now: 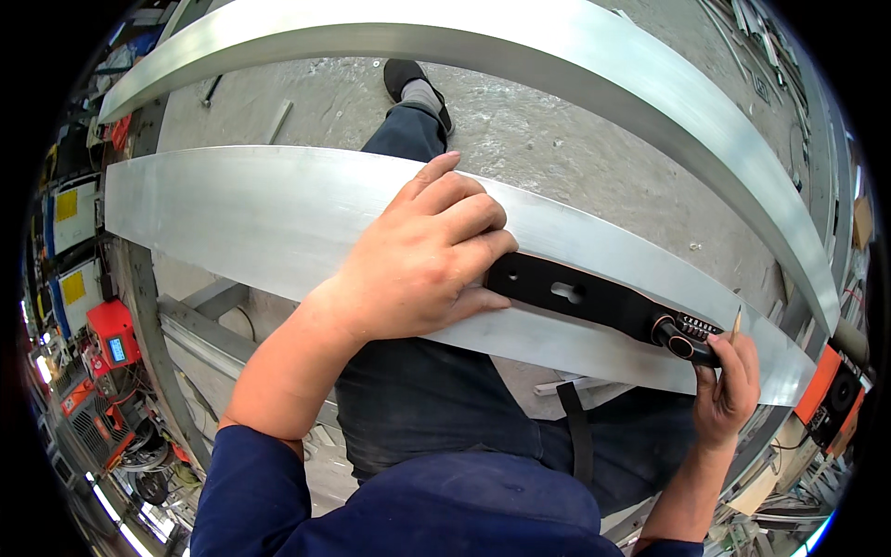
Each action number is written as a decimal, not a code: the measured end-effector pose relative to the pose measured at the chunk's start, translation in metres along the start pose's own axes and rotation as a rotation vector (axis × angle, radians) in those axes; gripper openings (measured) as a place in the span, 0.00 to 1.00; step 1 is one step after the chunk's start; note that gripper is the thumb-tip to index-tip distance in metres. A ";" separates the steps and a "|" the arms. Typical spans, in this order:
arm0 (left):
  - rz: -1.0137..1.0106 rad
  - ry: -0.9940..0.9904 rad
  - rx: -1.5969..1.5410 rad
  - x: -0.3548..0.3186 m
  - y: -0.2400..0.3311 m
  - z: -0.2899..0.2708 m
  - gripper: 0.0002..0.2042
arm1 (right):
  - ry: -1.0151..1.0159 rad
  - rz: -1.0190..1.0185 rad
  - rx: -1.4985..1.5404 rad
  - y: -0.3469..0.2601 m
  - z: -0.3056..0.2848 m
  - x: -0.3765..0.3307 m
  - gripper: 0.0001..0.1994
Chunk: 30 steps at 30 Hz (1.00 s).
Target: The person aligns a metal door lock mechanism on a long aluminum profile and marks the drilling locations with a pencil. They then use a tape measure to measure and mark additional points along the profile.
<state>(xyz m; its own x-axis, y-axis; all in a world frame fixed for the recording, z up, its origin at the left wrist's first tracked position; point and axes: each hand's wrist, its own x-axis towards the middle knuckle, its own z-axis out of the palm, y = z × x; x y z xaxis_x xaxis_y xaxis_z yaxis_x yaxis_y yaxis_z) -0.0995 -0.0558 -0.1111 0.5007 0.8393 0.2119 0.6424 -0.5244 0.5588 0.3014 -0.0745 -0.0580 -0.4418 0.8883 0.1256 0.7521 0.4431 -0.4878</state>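
While the person's dark blue sleeves are coming in from the near edge, the left hand (422,255) is pressing flat, fingers spread and palm down, on the near aluminium profile (251,218), with its fingertips also bearing on the left end of a black template (580,299) lying along that profile. That template is stretching away to the right of the left hand, its long axis running left to right and dipping slightly toward the near right, following the bar. Its surface is looking matte black, with a keyhole-shaped slot cut through the middle and a round, ringed part with a ribbed patch at its right end. At that right end the right hand (726,390) is closing its fingers around a pencil (735,325), tip pointing up and far, while the thumb is touching the ringed end of the template; so the right hand is the nearer one to that end. Beyond, a second aluminium profile (520,46) is arching across the far side over the concrete floor (575,148), where the person's shoe (413,84) is standing
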 end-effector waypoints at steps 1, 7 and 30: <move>0.003 0.000 -0.003 0.000 0.000 0.000 0.29 | -0.003 0.004 -0.002 0.000 0.000 -0.001 0.17; 0.003 0.005 -0.012 -0.001 -0.002 0.000 0.29 | -0.005 0.027 -0.014 -0.003 0.000 0.000 0.17; 0.019 -0.052 0.053 0.005 0.002 0.001 0.26 | 0.330 0.391 0.499 0.078 -0.019 -0.056 0.43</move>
<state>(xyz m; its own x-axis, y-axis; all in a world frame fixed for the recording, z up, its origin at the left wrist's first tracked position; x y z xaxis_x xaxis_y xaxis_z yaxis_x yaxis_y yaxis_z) -0.0948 -0.0528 -0.1096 0.5418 0.8212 0.1791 0.6615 -0.5480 0.5120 0.3944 -0.0871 -0.0866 0.0452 0.9960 0.0774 0.4769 0.0465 -0.8777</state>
